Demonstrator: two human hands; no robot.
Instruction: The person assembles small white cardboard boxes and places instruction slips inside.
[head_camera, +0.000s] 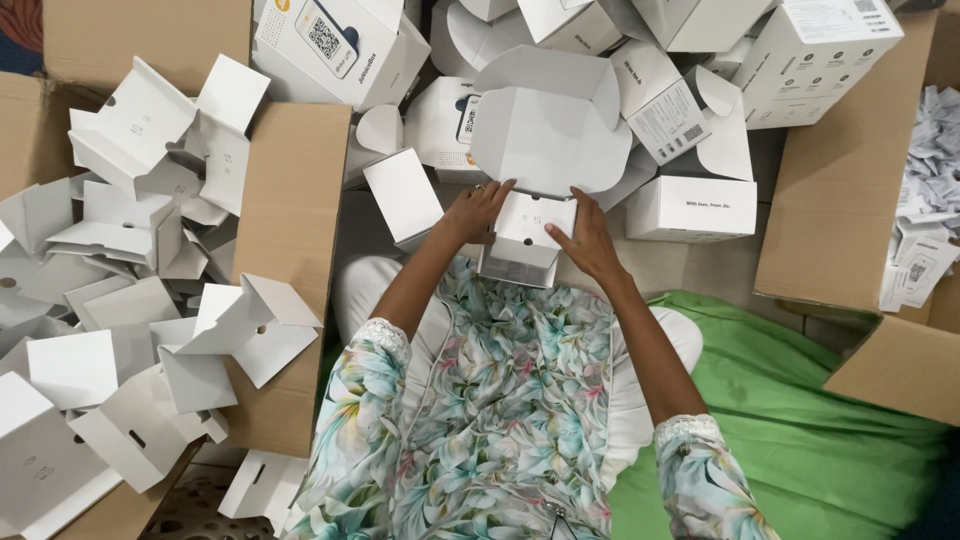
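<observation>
A small white cardboard box (520, 262) rests on my lap with its big lid flap (548, 125) standing open away from me. Inside its mouth lies a white folded insert (536, 215). My left hand (477, 212) presses on the box's left edge, fingers bent over the rim. My right hand (585, 240) holds the right edge, thumb on the insert. Both hands grip the same box.
A large brown carton (290, 230) on my left holds several white folded inserts (150, 300). Finished white boxes (690, 208) are piled ahead. Another brown carton (850, 180) at right holds paper leaflets (925, 210). Green cloth (800, 420) covers the floor.
</observation>
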